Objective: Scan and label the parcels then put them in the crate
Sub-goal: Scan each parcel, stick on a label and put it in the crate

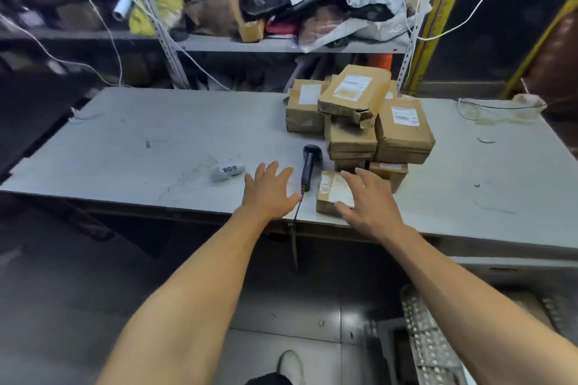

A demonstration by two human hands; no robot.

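A black handheld scanner (309,166) lies on the grey table (156,134), its cable hanging over the front edge. My left hand (270,189) hovers open just left of it, fingers spread. My right hand (366,200) reaches with spread fingers over a small cardboard parcel (328,194) near the front edge; the thumb lies near the parcel's front side. Behind stands a pile of several brown parcels (356,122) with white shipping labels. A white label roll (226,169) with black characters lies to the left.
Shelves (266,44) full of bags and boxes stand behind the table. A clear plastic bag (500,109) sits at the table's far right. A grey perforated crate (431,341) is on the floor at bottom right. White cords hang across the shelf.
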